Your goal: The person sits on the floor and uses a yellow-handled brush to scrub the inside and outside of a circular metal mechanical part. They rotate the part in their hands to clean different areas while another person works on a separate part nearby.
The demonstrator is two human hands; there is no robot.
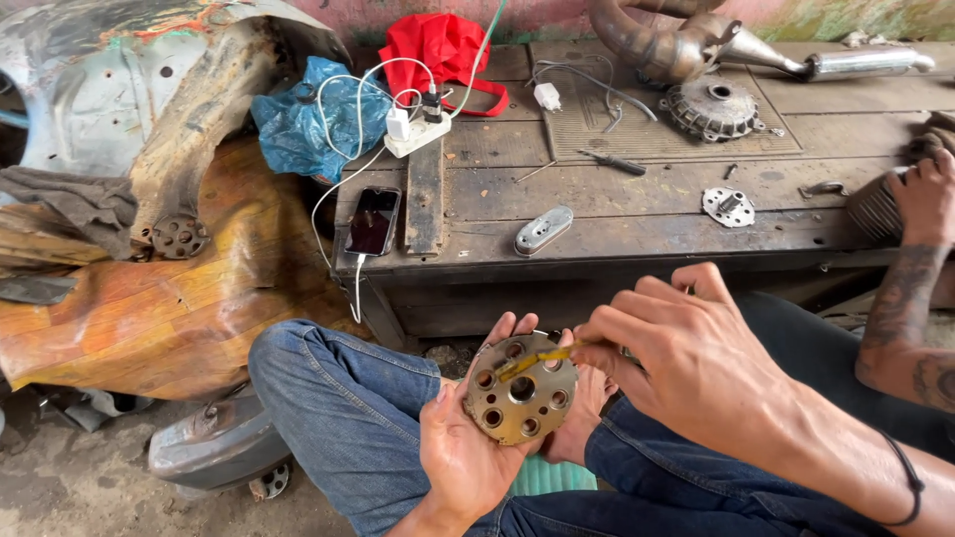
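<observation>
- Here, the left hand [468, 438] cupped a round, holed metal disc [520, 389] above the lap, fingers curled round its rim;
- the right hand [686, 363] pinched a yellow-handled tool [534, 362] against the disc's face;
- a phone [373, 221] lay on the wooden bench [637, 214] beyond.

A worn wooden bench [637, 199] carries a phone [373, 221], power strip [418, 134], screwdriver [615, 162] and ribbed metal cover [713, 107].

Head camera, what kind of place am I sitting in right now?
Likely an informal motorbike or scooter repair workshop: a worn wooden workbench strewn with engine parts, an exhaust pipe, and a rusty scooter body panel nearby.
</observation>
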